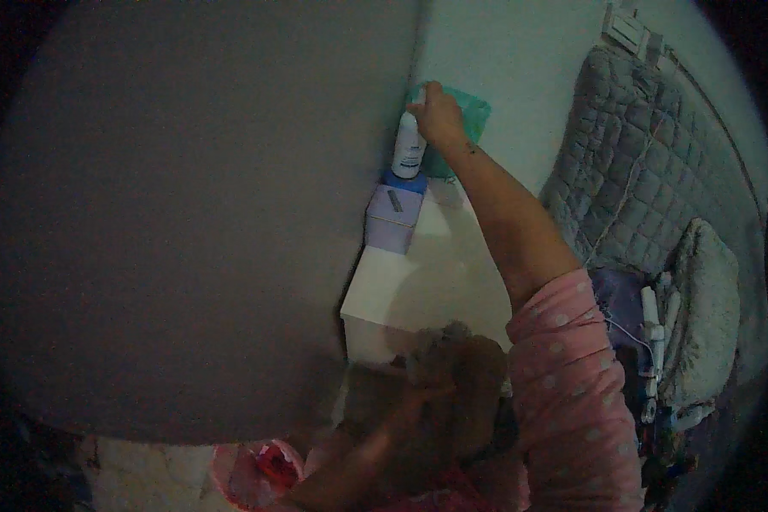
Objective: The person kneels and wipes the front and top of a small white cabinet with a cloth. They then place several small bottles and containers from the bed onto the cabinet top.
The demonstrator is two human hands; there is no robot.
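Observation:
My right hand (pixel 440 118) reaches up and away, its fingers closed at the top of a white bottle (pixel 409 152). That bottle stands on a small blue item (pixel 405 183) in the far corner. Behind the hand, a green packet or bag (pixel 472 111) leans against the wall. Low in the picture, my left hand (pixel 435 388) is dark and blurred, and its fingers cannot be made out. Next to it is a greyish, soft-looking thing (pixel 439 341); whether the hand holds it is unclear.
A lilac box (pixel 390 224) sits before the bottle on a white cabinet top (pixel 452 256). A large grey-brown surface (pixel 188 222) fills the left. Grey quilted padding (pixel 614 162) and a pale fluffy cushion (pixel 704 316) are at the right. A pink basin (pixel 222 478) lies at lower left.

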